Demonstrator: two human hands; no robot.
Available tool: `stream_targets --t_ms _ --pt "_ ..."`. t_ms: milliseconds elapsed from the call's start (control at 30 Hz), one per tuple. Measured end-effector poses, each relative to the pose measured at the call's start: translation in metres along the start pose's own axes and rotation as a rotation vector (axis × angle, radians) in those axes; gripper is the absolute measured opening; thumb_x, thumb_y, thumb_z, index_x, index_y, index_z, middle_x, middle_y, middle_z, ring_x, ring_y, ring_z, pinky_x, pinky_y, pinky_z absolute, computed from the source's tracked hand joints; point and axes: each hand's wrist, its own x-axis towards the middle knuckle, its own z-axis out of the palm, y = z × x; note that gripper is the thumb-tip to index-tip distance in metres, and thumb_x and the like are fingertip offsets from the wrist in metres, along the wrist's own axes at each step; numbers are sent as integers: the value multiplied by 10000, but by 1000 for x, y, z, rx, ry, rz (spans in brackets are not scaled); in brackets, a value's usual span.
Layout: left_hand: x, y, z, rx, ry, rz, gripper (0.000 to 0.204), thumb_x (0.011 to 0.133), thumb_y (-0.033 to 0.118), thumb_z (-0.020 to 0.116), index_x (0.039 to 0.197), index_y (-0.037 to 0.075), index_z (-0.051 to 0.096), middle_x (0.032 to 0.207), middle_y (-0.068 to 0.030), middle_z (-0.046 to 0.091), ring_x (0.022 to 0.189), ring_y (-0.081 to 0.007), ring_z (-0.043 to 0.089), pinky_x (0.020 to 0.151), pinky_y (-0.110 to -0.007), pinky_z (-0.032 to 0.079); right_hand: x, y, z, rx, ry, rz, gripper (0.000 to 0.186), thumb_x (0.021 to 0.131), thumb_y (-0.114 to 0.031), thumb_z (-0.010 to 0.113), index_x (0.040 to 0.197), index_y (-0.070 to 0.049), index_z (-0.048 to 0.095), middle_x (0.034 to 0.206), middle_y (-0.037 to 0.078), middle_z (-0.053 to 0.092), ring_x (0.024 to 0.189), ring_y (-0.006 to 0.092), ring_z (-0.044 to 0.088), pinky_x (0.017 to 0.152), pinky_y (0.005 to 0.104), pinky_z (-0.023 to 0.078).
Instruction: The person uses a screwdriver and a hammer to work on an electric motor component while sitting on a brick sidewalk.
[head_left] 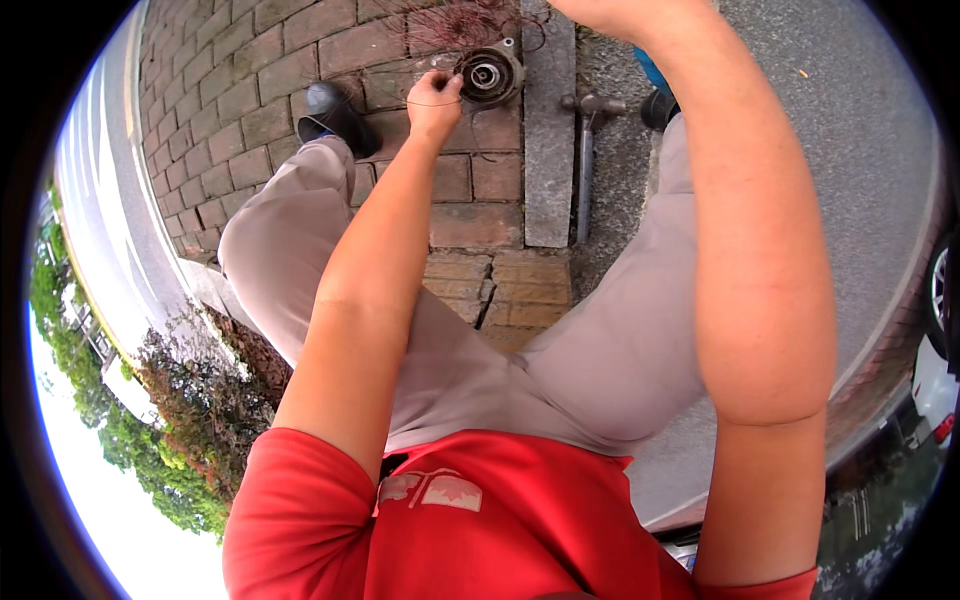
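My left hand (436, 108) is closed, its thumb and fingers pinched together at the left rim of a round metal motor housing (487, 76). A thin dark strand crosses the back of this hand; what the fingertips hold is too small to make out. The housing lies with its open, ringed side up on the paving. Behind it spreads a tangle of thin reddish wire (450, 24). My right hand (610, 10) reaches to the top edge of the view, beyond the stone curb. Its fingers are cut off by the frame.
A hammer (586, 165) lies right of the grey stone curb (549, 150), between my feet. My left shoe (338, 118) stands on brick paving (250, 120). Part of a blue item (650, 68) shows beside my right shoe (658, 108). Asphalt (850, 150) extends rightward; parked vehicles are at the far right.
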Motion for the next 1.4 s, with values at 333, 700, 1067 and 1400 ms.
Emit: stream_targets --t_ms 333,700,1067,1400 --pt "-19 75 6 -741 22 -245 78 984 58 531 1031 -1 510 811 -118 636 751 -233 628 719 -389 555 0 2 1 -14 3 22 361 904 -303 653 955 46 731 986 292 686 962 420 675 889 460 532" --pt "-16 156 -42 -382 -108 -427 112 1025 110 504 1038 11 556 909 -105 651 822 -186 608 725 -337 529 7 3 4 -57 46 8 367 905 -323 649 961 28 739 991 278 695 972 419 676 891 459 536" --pt "7 117 -60 399 -287 -76 266 964 152 526 1096 -14 686 989 -143 734 913 -261 692 885 -401 539 11 16 10 -144 28 14 390 885 -317 657 934 63 728 973 298 687 973 426 675 894 465 536" --pt "-17 100 -6 505 -305 202 331 905 301 664 1054 15 741 900 -181 739 864 -334 715 823 -405 541 22 -5 17 -104 -49 32 417 920 -341 660 1008 62 723 1061 299 683 1022 431 664 914 464 535"
